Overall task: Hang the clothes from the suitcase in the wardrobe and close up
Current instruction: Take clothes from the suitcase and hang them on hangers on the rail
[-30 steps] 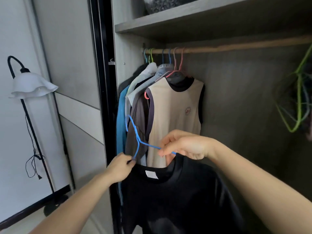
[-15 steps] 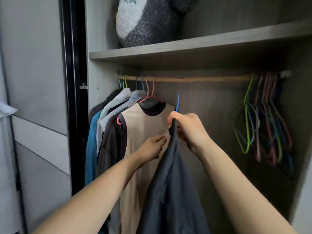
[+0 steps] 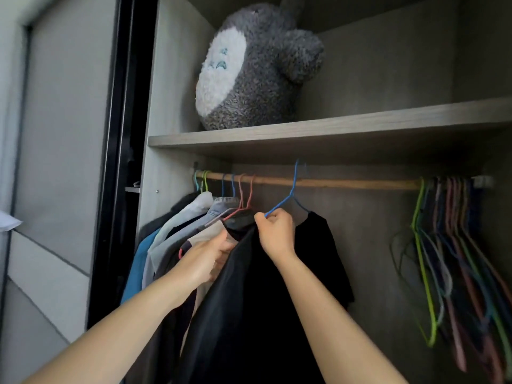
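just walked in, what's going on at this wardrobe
A person is hanging a black t-shirt on a blue hanger. The right hand grips the hanger by the collar, with its hook up at the wooden rail. The left hand sits between the shirt and the clothes hung at the rail's left end, fingers partly hidden. Empty hangers bunch at the right.

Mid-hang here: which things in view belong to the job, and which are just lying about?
Job: black T-shirt; blue hanger, gripped by the right hand; left hand against the hung clothes; wooden rail.
Lying about: plush toy on the shelf; spare hangers at the rail's right end.
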